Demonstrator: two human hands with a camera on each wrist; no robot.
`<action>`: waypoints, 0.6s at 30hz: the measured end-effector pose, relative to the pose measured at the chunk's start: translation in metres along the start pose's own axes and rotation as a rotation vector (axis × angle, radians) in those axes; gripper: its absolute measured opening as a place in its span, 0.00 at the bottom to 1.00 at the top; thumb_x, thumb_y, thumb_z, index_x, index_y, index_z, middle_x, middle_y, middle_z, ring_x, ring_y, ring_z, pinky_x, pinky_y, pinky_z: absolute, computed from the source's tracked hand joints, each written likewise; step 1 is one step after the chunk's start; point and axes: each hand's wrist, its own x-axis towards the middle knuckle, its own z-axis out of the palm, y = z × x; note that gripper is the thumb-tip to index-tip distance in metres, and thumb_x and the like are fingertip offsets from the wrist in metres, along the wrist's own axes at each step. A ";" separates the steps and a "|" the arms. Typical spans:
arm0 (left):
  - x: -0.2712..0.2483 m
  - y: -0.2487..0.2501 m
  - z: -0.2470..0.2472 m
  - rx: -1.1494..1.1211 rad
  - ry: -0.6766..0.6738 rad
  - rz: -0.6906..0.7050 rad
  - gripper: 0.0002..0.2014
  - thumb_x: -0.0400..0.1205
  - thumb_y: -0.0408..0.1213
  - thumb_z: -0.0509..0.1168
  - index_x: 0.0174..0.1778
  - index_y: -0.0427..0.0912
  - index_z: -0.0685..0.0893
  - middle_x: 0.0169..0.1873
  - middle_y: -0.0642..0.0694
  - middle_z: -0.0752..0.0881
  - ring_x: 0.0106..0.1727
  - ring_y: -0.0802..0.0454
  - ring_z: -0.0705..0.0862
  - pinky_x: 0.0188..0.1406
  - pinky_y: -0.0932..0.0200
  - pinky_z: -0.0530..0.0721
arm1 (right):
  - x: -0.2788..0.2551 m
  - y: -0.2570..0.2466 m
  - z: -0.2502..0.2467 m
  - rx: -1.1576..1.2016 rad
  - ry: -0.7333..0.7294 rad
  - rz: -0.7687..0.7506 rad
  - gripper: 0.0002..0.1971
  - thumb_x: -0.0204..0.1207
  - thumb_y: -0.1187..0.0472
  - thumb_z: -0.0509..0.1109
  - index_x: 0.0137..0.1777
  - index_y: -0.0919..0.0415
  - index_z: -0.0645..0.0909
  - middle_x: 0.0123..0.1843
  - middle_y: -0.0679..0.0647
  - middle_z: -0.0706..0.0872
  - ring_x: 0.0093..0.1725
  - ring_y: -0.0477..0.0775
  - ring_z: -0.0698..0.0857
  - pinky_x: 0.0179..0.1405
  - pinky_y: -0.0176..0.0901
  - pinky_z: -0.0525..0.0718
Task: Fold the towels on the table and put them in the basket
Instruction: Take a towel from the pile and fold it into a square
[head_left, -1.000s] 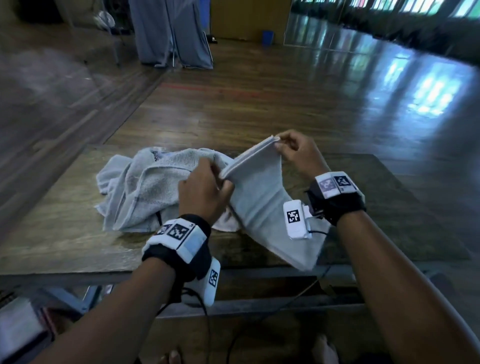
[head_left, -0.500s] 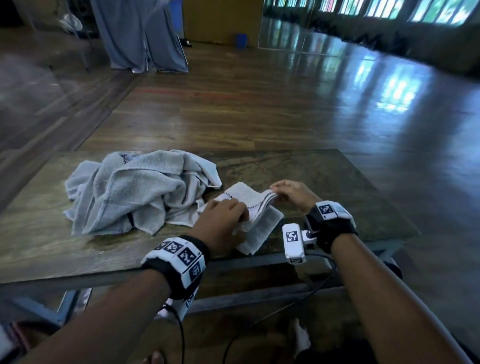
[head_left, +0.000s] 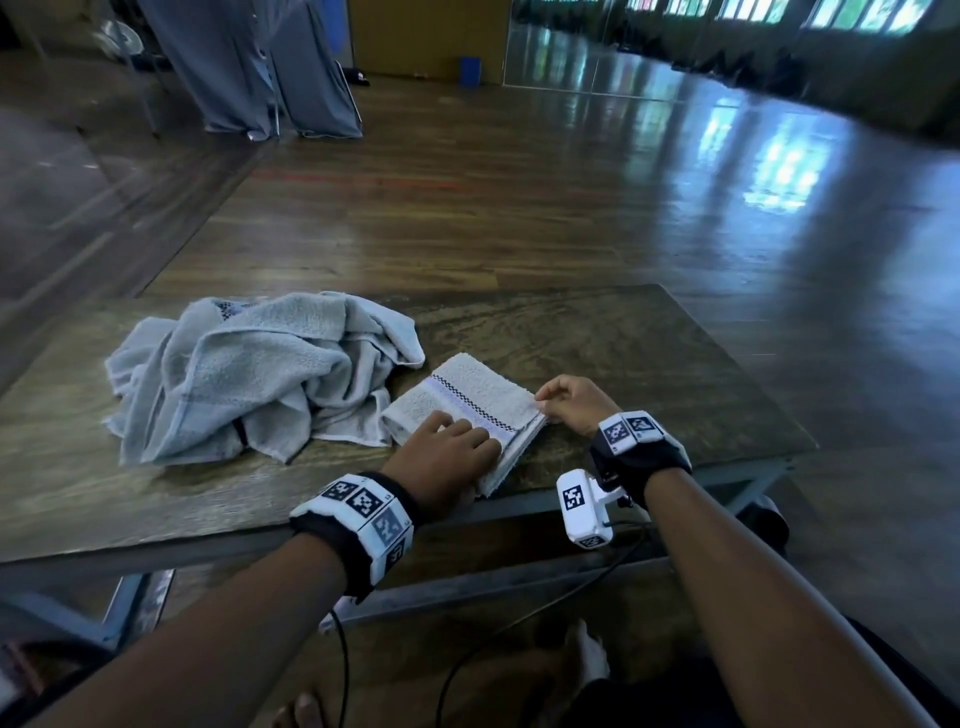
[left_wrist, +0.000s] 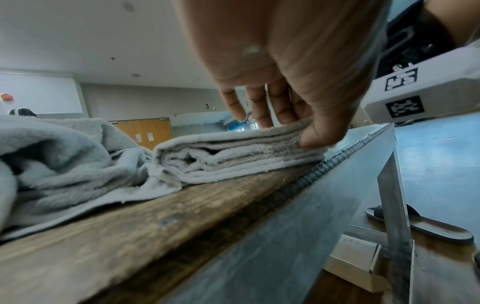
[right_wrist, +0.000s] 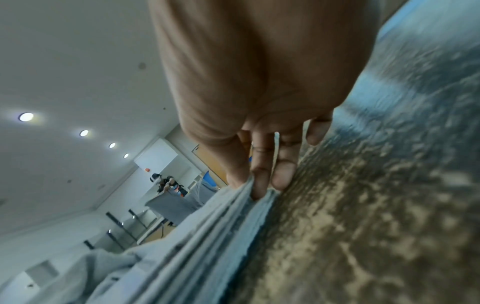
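A small white towel (head_left: 462, 410) with a checked stripe lies folded in layers on the wooden table (head_left: 623, 353), close to the near edge. My left hand (head_left: 457, 452) rests on its near corner; in the left wrist view the fingers (left_wrist: 262, 115) lie on top and the thumb presses the side of the upper layers. My right hand (head_left: 545, 402) pinches the right corner, with thumb and forefinger closed on the stacked edges (right_wrist: 249, 191). A crumpled heap of grey towels (head_left: 249, 374) sits just left of it, touching it. No basket is in view.
The table's metal-framed front edge (left_wrist: 298, 216) runs right below my wrists. Under the table are a cardboard box (left_wrist: 353, 265) and a sandal (left_wrist: 420, 224). Grey draped stands (head_left: 260, 67) and a blue bin (head_left: 470, 70) stand far off on the wooden floor.
The small towel was held up and hanging over the table edge; both hands brought it down, folded over, so it now lies flat on the table.
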 end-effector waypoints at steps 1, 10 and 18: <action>0.000 -0.001 -0.001 -0.026 -0.016 0.008 0.13 0.75 0.42 0.61 0.56 0.46 0.75 0.53 0.47 0.81 0.57 0.45 0.77 0.63 0.50 0.68 | -0.002 0.000 0.000 -0.064 0.010 0.005 0.03 0.75 0.60 0.72 0.41 0.53 0.80 0.45 0.54 0.86 0.48 0.54 0.85 0.59 0.52 0.82; 0.009 -0.049 -0.014 -0.328 0.097 -0.361 0.15 0.78 0.41 0.60 0.61 0.50 0.78 0.64 0.51 0.79 0.68 0.51 0.74 0.68 0.48 0.64 | -0.055 -0.027 0.019 -0.481 0.185 -0.164 0.06 0.78 0.55 0.63 0.49 0.52 0.81 0.54 0.50 0.84 0.57 0.53 0.81 0.63 0.55 0.69; -0.007 -0.064 0.000 -0.151 -0.206 -0.293 0.24 0.85 0.45 0.49 0.79 0.52 0.60 0.81 0.51 0.60 0.81 0.53 0.59 0.77 0.44 0.58 | -0.134 -0.014 0.081 -0.868 -0.066 -0.591 0.28 0.80 0.43 0.55 0.79 0.50 0.60 0.81 0.47 0.64 0.80 0.48 0.61 0.74 0.55 0.58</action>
